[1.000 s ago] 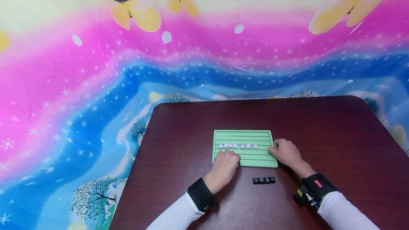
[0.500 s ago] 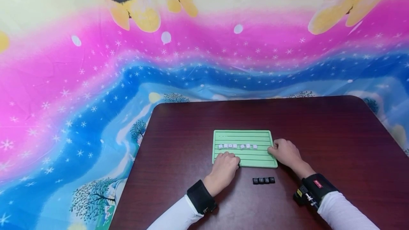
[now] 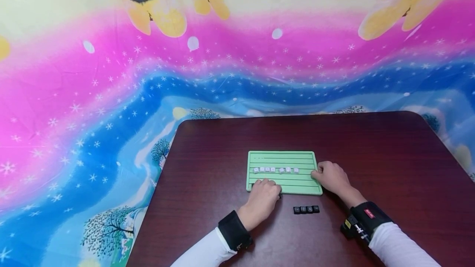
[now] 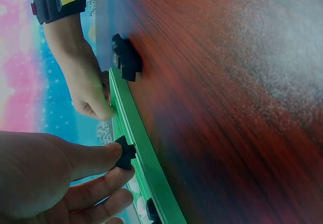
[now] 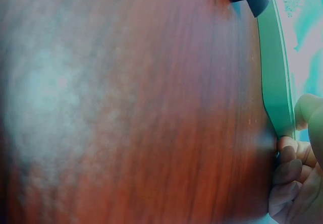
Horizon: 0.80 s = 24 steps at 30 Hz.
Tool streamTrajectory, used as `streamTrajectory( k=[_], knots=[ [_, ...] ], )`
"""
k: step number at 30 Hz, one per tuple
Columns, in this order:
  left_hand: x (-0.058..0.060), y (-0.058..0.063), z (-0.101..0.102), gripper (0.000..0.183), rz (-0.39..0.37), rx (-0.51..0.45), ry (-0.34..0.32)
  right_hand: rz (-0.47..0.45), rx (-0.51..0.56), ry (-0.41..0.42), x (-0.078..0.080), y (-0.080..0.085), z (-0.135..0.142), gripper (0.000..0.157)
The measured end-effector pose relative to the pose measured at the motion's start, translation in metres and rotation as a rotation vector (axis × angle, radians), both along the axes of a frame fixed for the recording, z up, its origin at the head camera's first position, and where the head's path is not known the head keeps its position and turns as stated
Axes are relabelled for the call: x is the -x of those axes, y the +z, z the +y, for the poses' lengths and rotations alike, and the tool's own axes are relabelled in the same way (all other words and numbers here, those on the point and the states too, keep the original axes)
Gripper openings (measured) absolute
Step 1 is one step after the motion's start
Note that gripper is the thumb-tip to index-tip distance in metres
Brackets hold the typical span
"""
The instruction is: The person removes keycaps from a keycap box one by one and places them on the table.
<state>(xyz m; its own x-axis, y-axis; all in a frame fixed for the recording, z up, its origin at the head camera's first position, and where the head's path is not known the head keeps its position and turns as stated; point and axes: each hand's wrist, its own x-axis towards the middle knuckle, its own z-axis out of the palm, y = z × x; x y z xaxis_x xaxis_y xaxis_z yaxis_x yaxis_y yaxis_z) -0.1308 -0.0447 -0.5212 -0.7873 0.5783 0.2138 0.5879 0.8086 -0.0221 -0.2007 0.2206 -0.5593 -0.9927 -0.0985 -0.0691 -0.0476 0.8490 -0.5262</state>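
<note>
A green grooved board lies on the table, with a row of several white keycaps across its middle. My left hand is over the board's near edge. Between its thumb and index finger it pinches a black keycap, close above the edge in the left wrist view. Another black keycap sits on the board close by, mostly hidden by that hand in the head view. My right hand grips the board's right edge, thumb on top and the other fingers curled beside the corner.
Several black keycaps stand in a short row on the dark wooden table, just nearer than the board. A printed cloth hangs behind the table. Both wrists wear black straps.
My left hand has shifted slightly right and nearer along the board's near edge, exposing a bit of black keycap to its left. The right hand and the board stay put.
</note>
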Motion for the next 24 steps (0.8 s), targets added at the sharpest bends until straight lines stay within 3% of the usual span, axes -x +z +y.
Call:
streamTrajectory(
  k=[24],
  knots=[
    [-0.0081, 0.0025, 0.0096, 0.009, -0.004, 0.028, -0.03, -0.004, -0.006, 0.001, 0.0012, -0.0009, 0.0011, 0.036]
  ],
)
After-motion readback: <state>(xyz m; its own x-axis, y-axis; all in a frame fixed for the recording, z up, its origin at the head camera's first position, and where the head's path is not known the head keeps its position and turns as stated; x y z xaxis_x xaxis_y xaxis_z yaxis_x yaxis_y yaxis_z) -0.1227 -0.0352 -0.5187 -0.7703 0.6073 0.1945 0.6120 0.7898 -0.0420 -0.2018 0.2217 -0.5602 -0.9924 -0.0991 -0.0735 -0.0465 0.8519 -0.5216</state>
